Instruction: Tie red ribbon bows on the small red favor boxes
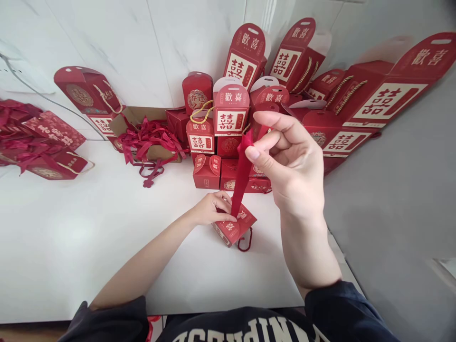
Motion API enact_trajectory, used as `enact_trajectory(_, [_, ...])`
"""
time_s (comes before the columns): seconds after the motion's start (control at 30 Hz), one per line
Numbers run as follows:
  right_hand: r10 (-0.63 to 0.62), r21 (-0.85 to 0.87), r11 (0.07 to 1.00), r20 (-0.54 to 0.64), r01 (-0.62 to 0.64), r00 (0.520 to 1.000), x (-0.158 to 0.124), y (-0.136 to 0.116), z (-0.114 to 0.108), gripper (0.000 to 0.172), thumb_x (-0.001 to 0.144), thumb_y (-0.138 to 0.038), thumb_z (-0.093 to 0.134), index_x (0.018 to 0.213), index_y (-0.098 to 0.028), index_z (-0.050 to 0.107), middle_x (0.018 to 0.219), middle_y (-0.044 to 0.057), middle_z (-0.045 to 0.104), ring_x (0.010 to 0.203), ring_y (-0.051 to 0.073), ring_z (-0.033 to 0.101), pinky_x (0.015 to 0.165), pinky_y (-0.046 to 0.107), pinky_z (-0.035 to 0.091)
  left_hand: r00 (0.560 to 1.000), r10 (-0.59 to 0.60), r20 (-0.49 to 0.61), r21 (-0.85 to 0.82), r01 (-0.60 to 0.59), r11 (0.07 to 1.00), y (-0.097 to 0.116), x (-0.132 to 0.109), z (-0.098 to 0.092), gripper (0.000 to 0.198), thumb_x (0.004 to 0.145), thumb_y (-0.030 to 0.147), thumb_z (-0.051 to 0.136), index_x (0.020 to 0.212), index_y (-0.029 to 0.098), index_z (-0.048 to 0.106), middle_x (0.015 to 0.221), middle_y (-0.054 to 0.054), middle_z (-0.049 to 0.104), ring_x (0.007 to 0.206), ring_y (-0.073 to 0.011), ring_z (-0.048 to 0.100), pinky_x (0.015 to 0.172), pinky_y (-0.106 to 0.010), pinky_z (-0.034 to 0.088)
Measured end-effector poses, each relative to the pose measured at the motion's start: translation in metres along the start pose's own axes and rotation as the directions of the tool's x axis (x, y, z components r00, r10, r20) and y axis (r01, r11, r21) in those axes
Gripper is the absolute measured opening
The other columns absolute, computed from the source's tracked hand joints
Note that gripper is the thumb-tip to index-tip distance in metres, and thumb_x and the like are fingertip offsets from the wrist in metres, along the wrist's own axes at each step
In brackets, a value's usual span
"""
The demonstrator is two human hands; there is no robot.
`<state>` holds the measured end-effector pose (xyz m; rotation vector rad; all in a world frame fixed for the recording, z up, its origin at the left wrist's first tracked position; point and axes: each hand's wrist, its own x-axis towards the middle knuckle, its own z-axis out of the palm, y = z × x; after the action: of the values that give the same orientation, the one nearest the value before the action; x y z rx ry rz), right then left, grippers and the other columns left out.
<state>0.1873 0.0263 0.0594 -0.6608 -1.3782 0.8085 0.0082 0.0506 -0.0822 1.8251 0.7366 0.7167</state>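
Note:
A small red gift box [245, 219] with pale printed characters lies on the white table in front of me. My left hand [216, 209] rests on its top, fingers bent over the box and against the lower end of a dark red ribbon [241, 178]. Raised well above the box, my right hand [290, 156] pinches the ribbon's upper end between thumb and index finger, and the strip runs taut down to the box top. A dark red cord loop [245, 241] sticks out at the box's near side.
Stacked red gift boxes [231, 116] stand along the back wall and to the right. A cardboard box [137, 115] full of red ribbons [153, 135] sits at the back, a few strands spilling onto the table [107, 209]. More beribboned boxes [46, 142] are at far left.

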Motion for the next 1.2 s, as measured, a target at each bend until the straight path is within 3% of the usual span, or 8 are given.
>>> enact_trajectory(0.23, [-0.043,0.021,0.999,-0.075,0.044,0.996,0.008,0.012,-0.018,0.035,0.078,-0.025,0.077,0.110,-0.031,0.064,0.072,-0.006,0.065,0.076,0.016,0.068,0.080,0.033,0.058,0.999,-0.042,0.022,-0.059,0.043,0.997,-0.007,-0.001,0.007,0.016,0.067,0.034,0.083,0.078,0.023,0.081,0.083,-0.009,0.072,0.106,-0.0247,0.058,0.096,-0.036,0.047])
enact_trajectory(0.4, [0.011,0.010,1.000,-0.111,-0.010,0.994,0.022,0.045,-0.004,0.030,0.082,-0.037,0.071,0.110,-0.030,0.060,0.079,-0.004,0.066,0.078,0.014,0.067,0.072,0.028,0.058,0.997,-0.072,-0.014,-0.038,0.072,0.997,-0.006,0.000,0.009,0.018,0.067,0.035,0.083,0.079,0.022,0.081,0.095,-0.009,0.071,0.103,-0.0237,0.061,0.094,-0.035,0.048])
enact_trajectory(0.53, [0.070,-0.023,0.997,0.139,-0.068,0.988,0.021,0.057,-0.001,0.037,0.080,-0.039,0.071,0.113,-0.026,0.060,0.109,0.002,0.067,0.097,0.016,0.065,0.078,0.028,0.057,0.997,-0.071,0.005,-0.038,0.071,0.997,-0.002,0.000,0.010,0.019,0.069,0.036,0.081,0.079,0.020,0.080,0.092,-0.010,0.073,0.098,-0.0237,0.063,0.090,-0.035,0.050])
enact_trajectory(0.6, [0.164,-0.191,0.976,0.325,-0.106,0.931,0.009,0.055,-0.013,0.033,0.083,-0.037,0.068,0.112,-0.025,0.062,0.115,0.003,0.066,0.100,0.017,0.063,0.080,0.029,0.055,0.998,-0.060,0.002,-0.043,0.060,0.997,-0.002,0.000,0.009,0.019,0.069,0.036,0.081,0.077,0.019,0.080,0.091,-0.010,0.074,0.098,-0.0241,0.064,0.090,-0.035,0.051])
enact_trajectory(0.67, [0.330,-0.430,0.893,0.426,-0.133,0.842,-0.009,0.055,-0.031,0.020,0.090,-0.037,0.057,0.094,-0.022,0.069,0.090,0.000,0.069,0.080,0.015,0.064,0.073,0.029,0.053,0.998,-0.064,0.013,-0.060,0.065,0.996,-0.004,0.000,0.008,0.019,0.069,0.036,0.081,0.075,0.018,0.080,0.086,-0.010,0.075,0.094,-0.0236,0.066,0.086,-0.034,0.052])
enact_trajectory(0.8, [0.605,-0.646,0.723,0.421,-0.245,0.676,-0.050,0.069,-0.061,0.033,0.094,-0.037,0.048,0.078,-0.019,0.070,0.073,0.001,0.067,0.069,0.016,0.062,0.070,0.032,0.051,0.993,-0.082,0.084,-0.128,0.093,0.987,-0.006,0.002,0.007,0.020,0.071,0.034,0.080,0.077,0.016,0.080,0.082,-0.010,0.076,0.081,-0.0223,0.070,0.074,-0.031,0.054])
enact_trajectory(0.97, [0.502,-0.456,0.840,0.452,-0.293,0.737,-0.081,0.092,-0.060,0.026,0.086,-0.024,0.058,0.109,-0.024,0.069,0.134,0.008,0.056,0.126,0.022,0.052,0.108,0.040,0.037,0.995,-0.062,0.082,-0.103,0.070,0.992,-0.005,0.003,0.006,0.018,0.071,0.033,0.080,0.078,0.017,0.080,0.083,-0.010,0.077,0.082,-0.0217,0.070,0.076,-0.031,0.055])
enact_trajectory(1.2, [0.552,-0.360,0.825,0.348,-0.435,0.758,-0.092,0.103,-0.042,0.015,0.077,-0.016,0.058,0.090,-0.021,0.063,0.142,0.010,0.049,0.135,0.024,0.043,0.113,0.043,0.029,0.992,-0.092,0.092,-0.036,0.096,0.995,-0.006,0.002,0.004,0.018,0.070,0.034,0.080,0.071,0.016,0.079,0.071,-0.007,0.075,0.067,-0.0175,0.067,0.065,-0.027,0.051])
